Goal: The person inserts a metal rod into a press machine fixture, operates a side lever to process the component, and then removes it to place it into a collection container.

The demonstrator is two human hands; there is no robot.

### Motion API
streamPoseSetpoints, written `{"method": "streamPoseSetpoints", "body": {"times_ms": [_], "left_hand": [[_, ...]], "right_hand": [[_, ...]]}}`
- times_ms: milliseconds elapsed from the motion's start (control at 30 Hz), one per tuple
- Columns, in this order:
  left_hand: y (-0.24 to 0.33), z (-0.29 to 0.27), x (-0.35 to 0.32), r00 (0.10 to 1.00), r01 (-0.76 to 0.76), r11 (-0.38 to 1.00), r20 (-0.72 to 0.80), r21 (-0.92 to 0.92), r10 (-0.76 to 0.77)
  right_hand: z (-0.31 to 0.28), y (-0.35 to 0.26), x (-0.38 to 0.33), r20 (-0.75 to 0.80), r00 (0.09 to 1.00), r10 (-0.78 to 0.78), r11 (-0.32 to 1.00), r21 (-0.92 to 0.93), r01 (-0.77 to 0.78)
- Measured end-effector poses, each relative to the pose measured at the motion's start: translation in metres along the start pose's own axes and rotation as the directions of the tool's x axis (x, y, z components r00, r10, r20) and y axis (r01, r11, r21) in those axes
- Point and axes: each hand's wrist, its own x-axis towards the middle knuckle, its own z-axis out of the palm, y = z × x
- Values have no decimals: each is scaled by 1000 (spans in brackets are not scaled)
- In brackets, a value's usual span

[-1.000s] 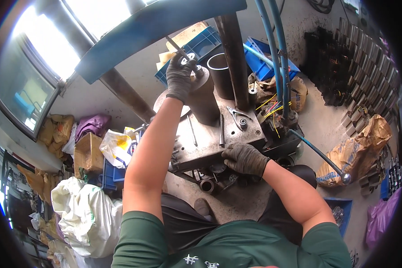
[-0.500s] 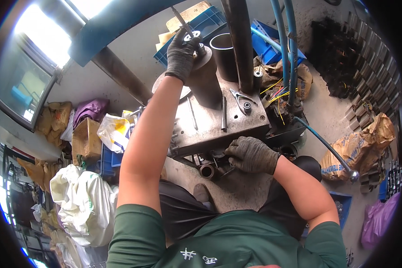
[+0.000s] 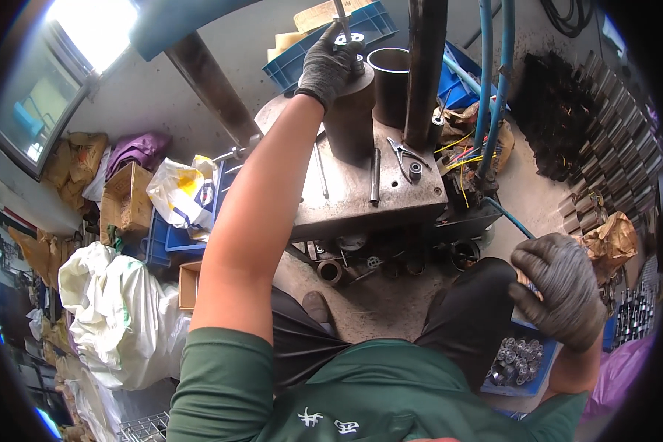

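My left hand [image 3: 328,70], in a dark grey knit glove, reaches far forward to the top of a thick metal cylinder. Its fingers close round a round silvery metal part with dark holes [image 3: 350,38]. A thin metal rod [image 3: 340,9] comes down beside the fingertips. Beneath that, the cylinder [image 3: 350,121] rises from a steel base block [image 3: 346,195]. My right hand [image 3: 563,291], gloved too, hangs at the right with its thumb apart from its curved fingers. A blue lever [image 3: 510,216] runs behind it; the lever's end is hidden, so contact is unclear.
Pliers [image 3: 399,151], a small ring [image 3: 415,171] and a short steel bar [image 3: 375,177] lie on the block. A blue tray [image 3: 545,376] beside my right knee holds several silvery parts. White sacks [image 3: 114,317] stand left; stacked metal parts [image 3: 611,121] line the right.
My right hand has moved from the block's front edge out to the right, over the lever's end. The left hand stays at the cylinder top; the whole view has shifted slightly.
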Motion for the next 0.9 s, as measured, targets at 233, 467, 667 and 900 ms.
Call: {"method": "streamPoseSetpoints", "body": {"times_ms": [233, 467, 667, 900], "left_hand": [[-16, 4, 15, 996, -82, 996, 39, -35, 83], [-15, 4, 12, 998, 15, 997, 64, -75, -10], [-11, 10, 11, 990, 109, 973, 111, -205, -88], [-31, 2, 23, 997, 10, 997, 75, -80, -4]], "right_hand": [[1, 47, -53, 329, 908, 259, 957, 39, -287], [33, 19, -75, 362, 841, 403, 894, 41, -446], [56, 12, -101, 361, 839, 406, 898, 12, -440], [39, 19, -83, 371, 843, 389, 895, 64, -441]]}}
